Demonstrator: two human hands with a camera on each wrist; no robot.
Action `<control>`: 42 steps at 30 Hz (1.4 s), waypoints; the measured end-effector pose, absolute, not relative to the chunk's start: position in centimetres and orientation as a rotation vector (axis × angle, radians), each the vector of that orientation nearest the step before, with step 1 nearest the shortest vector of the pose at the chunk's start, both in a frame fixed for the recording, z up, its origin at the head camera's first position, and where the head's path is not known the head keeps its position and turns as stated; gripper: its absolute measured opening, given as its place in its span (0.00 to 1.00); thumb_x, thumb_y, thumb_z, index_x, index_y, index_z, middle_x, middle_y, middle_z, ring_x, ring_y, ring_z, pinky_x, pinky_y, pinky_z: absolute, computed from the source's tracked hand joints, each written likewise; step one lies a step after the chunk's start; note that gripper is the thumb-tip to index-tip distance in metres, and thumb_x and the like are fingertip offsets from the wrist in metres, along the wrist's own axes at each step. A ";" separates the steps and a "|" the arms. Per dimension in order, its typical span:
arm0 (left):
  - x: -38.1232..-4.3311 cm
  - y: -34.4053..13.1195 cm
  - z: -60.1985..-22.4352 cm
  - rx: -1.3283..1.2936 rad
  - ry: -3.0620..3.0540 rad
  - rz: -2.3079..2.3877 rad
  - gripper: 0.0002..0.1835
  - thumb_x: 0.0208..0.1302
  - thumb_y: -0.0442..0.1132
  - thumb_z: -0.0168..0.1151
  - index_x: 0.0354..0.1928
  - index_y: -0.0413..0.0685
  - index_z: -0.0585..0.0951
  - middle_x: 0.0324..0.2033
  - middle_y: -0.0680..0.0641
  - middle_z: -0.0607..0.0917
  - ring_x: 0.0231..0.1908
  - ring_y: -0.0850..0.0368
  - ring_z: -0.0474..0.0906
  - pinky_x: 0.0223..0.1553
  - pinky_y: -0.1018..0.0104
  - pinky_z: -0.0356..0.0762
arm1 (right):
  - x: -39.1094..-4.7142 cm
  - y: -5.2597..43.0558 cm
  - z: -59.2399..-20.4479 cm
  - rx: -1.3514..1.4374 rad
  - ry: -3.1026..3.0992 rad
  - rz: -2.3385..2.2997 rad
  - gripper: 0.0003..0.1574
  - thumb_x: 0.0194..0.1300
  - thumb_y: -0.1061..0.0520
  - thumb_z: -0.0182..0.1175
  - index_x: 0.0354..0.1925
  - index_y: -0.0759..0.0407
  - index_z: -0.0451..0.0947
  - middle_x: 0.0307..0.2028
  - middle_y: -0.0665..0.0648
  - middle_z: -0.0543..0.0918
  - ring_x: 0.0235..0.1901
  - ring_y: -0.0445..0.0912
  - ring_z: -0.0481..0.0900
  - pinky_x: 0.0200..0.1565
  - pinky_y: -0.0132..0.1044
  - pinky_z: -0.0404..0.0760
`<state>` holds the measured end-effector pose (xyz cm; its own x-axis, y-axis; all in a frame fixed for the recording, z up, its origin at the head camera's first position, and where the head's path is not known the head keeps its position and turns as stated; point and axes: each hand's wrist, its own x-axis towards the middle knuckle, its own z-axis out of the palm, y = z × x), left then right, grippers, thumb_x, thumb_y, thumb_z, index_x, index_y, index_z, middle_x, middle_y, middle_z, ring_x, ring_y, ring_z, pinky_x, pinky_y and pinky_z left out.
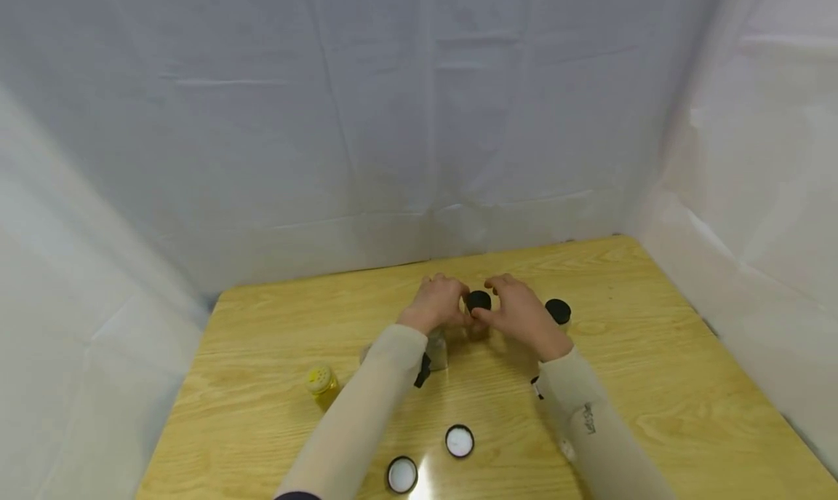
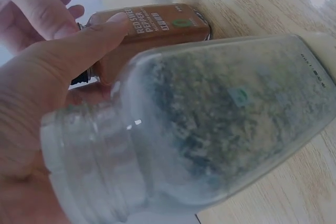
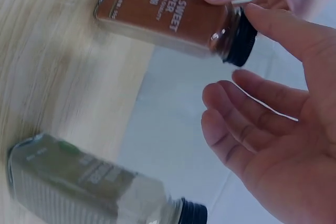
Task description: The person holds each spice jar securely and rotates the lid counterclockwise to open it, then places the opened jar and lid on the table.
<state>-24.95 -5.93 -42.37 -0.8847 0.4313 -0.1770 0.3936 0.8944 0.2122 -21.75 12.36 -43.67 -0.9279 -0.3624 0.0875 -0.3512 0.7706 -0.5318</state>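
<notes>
Loose lids (image 1: 402, 475): two, laid nearest, pale insides turned up.
Yellow-topped shaker (image 1: 325, 389): set at left, yellow contents seen.
Herb jar (image 2: 210, 124): green flakes held inside; partly hidden by the left sleeve (image 1: 366, 405).
Pepper jar (image 3: 152, 11): red-brown powder, black-capped, stood on the table (image 1: 655, 354), gripped by the left hand (image 1: 437, 301).
Right hand (image 1: 524, 316): loosely opened around its cap; contact cannot be told.
Rightmost jar (image 1: 559, 311): black-capped, olive contents.

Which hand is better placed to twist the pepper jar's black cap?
Right, probably: the right hand has its thumb at the black cap, fingers free, while the left hand holds the pepper jar.
</notes>
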 end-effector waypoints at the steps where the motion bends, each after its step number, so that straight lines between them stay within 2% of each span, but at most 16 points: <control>1: -24.9 -5.9 -42.3 0.622 2.839 0.263 0.29 0.64 0.57 0.76 0.63 0.52 0.85 0.59 0.47 0.87 0.61 0.43 0.77 0.70 0.43 0.65 | -21.7 12.5 -43.6 -0.594 2.937 -0.883 0.36 0.73 0.48 0.69 0.66 0.71 0.75 0.61 0.71 0.81 0.55 0.62 0.83 0.53 0.57 0.84; 6: -24.9 -6.0 -42.3 0.604 2.839 0.333 0.28 0.61 0.57 0.78 0.58 0.51 0.88 0.57 0.46 0.88 0.58 0.44 0.77 0.65 0.46 0.66 | -21.8 13.3 -43.5 -0.667 2.931 -0.896 0.21 0.73 0.54 0.68 0.56 0.69 0.83 0.52 0.68 0.85 0.42 0.54 0.84 0.44 0.49 0.85; 8: -24.9 -6.0 -42.4 0.601 2.840 0.348 0.28 0.60 0.58 0.79 0.57 0.51 0.88 0.56 0.45 0.89 0.57 0.44 0.78 0.64 0.47 0.66 | -21.7 13.5 -43.4 -0.704 2.923 -0.889 0.20 0.74 0.55 0.67 0.55 0.69 0.84 0.52 0.68 0.86 0.40 0.53 0.83 0.43 0.48 0.84; 15: -24.9 -6.0 -42.3 0.595 2.834 0.301 0.27 0.65 0.54 0.75 0.63 0.53 0.85 0.59 0.47 0.87 0.60 0.43 0.76 0.69 0.44 0.65 | -21.9 12.8 -43.6 -0.723 2.859 -0.909 0.31 0.77 0.49 0.64 0.65 0.72 0.77 0.59 0.72 0.82 0.52 0.61 0.84 0.51 0.55 0.84; 21: -24.5 -6.0 -42.2 0.610 2.843 0.297 0.22 0.67 0.49 0.73 0.61 0.54 0.86 0.58 0.47 0.88 0.59 0.43 0.77 0.67 0.44 0.67 | -22.2 11.6 -43.9 -0.707 2.877 -0.906 0.27 0.77 0.50 0.63 0.63 0.68 0.79 0.57 0.68 0.83 0.51 0.58 0.84 0.52 0.54 0.83; 24: -24.4 -6.0 -42.2 0.609 2.853 0.293 0.21 0.69 0.49 0.71 0.61 0.54 0.87 0.57 0.47 0.88 0.58 0.42 0.77 0.64 0.45 0.68 | -22.2 11.4 -43.9 -0.682 2.888 -0.876 0.29 0.77 0.49 0.63 0.64 0.68 0.79 0.60 0.68 0.82 0.56 0.60 0.83 0.57 0.56 0.82; 28: -24.4 -6.0 -42.2 0.602 2.855 0.274 0.25 0.68 0.53 0.72 0.64 0.55 0.85 0.60 0.48 0.87 0.60 0.42 0.77 0.66 0.43 0.68 | -22.0 11.6 -43.4 -0.590 2.908 -0.863 0.37 0.75 0.45 0.66 0.69 0.67 0.75 0.66 0.69 0.80 0.64 0.64 0.80 0.62 0.60 0.79; 31: -24.5 -6.1 -42.2 0.584 2.854 0.271 0.29 0.66 0.57 0.74 0.66 0.55 0.84 0.62 0.48 0.86 0.63 0.41 0.76 0.69 0.43 0.66 | -21.9 12.0 -43.1 -0.520 2.922 -0.869 0.40 0.71 0.43 0.70 0.69 0.68 0.75 0.65 0.69 0.80 0.63 0.63 0.80 0.61 0.60 0.80; 36: -24.3 -6.4 -41.9 0.560 2.863 0.284 0.33 0.62 0.59 0.77 0.66 0.54 0.84 0.62 0.49 0.86 0.63 0.42 0.76 0.70 0.44 0.66 | -22.0 12.5 -43.1 -0.539 2.920 -0.899 0.33 0.70 0.46 0.71 0.61 0.69 0.81 0.59 0.67 0.83 0.55 0.61 0.84 0.55 0.56 0.84; 39: -24.3 -6.5 -41.9 0.560 2.865 0.299 0.31 0.61 0.58 0.78 0.63 0.54 0.85 0.60 0.48 0.88 0.61 0.42 0.76 0.69 0.44 0.66 | -22.2 12.8 -43.2 -0.627 2.911 -0.892 0.26 0.72 0.50 0.70 0.57 0.69 0.84 0.55 0.66 0.85 0.53 0.62 0.85 0.54 0.56 0.84; 42: -24.4 -6.5 -42.0 0.561 2.863 0.309 0.29 0.62 0.57 0.78 0.62 0.54 0.86 0.58 0.48 0.88 0.60 0.42 0.77 0.69 0.44 0.66 | -22.4 12.9 -43.4 -0.707 2.899 -0.869 0.24 0.74 0.51 0.68 0.56 0.69 0.84 0.55 0.67 0.85 0.54 0.62 0.85 0.55 0.56 0.84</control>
<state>-24.40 -6.48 -42.01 -0.9061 0.3912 -0.1612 0.3477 0.9055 0.2431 -22.36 12.92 -43.35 -0.8959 -0.4338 0.0957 -0.4148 0.7401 -0.5293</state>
